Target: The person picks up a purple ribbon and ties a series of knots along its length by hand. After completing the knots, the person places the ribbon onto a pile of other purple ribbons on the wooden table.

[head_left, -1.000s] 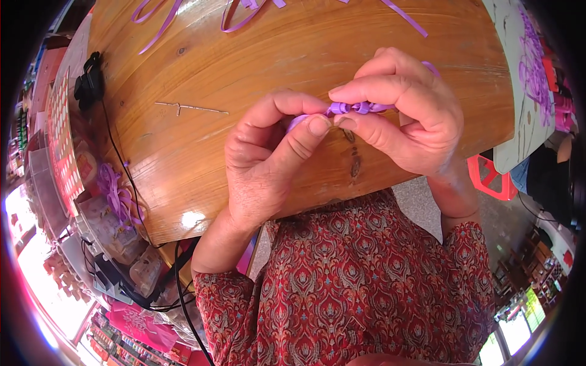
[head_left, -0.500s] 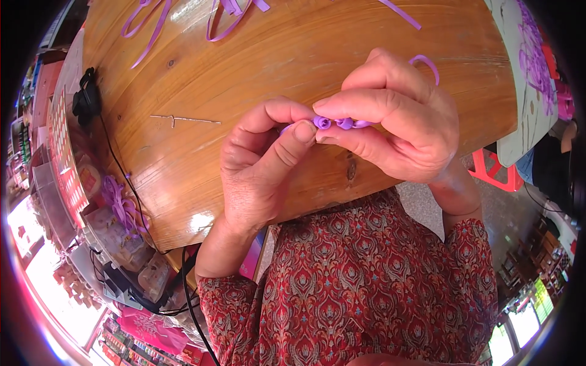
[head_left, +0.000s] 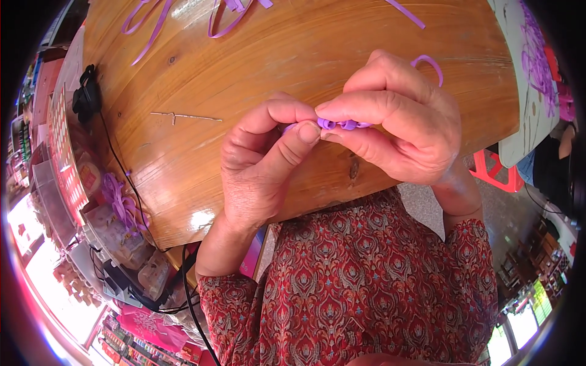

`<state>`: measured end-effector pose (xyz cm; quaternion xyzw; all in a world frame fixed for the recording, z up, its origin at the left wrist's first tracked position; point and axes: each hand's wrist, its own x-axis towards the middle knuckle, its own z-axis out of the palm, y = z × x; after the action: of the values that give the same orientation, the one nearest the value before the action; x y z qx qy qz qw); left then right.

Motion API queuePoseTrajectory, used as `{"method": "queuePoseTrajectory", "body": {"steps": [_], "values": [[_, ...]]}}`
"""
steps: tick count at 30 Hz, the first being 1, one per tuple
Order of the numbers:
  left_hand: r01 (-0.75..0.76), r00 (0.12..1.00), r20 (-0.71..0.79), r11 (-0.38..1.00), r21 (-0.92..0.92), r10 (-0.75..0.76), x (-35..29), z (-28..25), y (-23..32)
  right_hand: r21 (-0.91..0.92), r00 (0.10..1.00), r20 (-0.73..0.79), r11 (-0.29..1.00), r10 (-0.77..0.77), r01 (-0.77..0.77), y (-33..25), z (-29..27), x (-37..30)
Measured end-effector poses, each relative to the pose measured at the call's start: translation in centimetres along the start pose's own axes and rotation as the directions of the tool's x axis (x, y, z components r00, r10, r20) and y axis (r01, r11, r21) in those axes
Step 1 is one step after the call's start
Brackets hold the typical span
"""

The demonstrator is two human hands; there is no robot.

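Observation:
Between my hands, above the near part of the wooden table (head_left: 183, 146), is a purple ribbon (head_left: 348, 125) curled into small tight loops. My left hand (head_left: 262, 158) pinches its left end between thumb and forefinger. With thumb and fingers my right hand (head_left: 403, 116) grips the looped piece from the other side, and the two hands' fingertips meet there. A ribbon tail (head_left: 431, 66) arcs out beyond the right hand. The part inside the right palm is hidden. To the left, apart from both hands, lies a thin metal hook tool (head_left: 186, 116) with a short side arm.
More purple ribbon strips (head_left: 229, 27) lie at the table's far side. A black cable (head_left: 119, 161) runs along the left edge beside clear plastic boxes (head_left: 116, 235) and a ribbon bundle (head_left: 122, 204). A red stool (head_left: 497, 172) stands right; a ribbon pile (head_left: 537, 61) lies on a white surface.
The curled ribbon has turned slightly between my fingertips, so its loops show from another side. Both hands keep their grip and have barely shifted to the right.

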<state>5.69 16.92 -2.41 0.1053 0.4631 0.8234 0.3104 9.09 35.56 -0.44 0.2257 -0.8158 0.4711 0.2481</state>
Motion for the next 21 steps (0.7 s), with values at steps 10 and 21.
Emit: {"method": "queuePoseTrajectory", "body": {"steps": [10,21], "values": [[0.122,0.988,-0.075,0.985,-0.125,-0.132,-0.28,0.49,0.68,0.071,0.994,0.066,0.993,0.089,-0.094,-0.07,-0.62,0.14],[0.048,0.999,0.015,0.998,-0.043,-0.047,-0.25,0.05,0.68,0.272,0.924,0.144,0.884,0.354,-0.380,-0.58,-0.75,0.33]]}}
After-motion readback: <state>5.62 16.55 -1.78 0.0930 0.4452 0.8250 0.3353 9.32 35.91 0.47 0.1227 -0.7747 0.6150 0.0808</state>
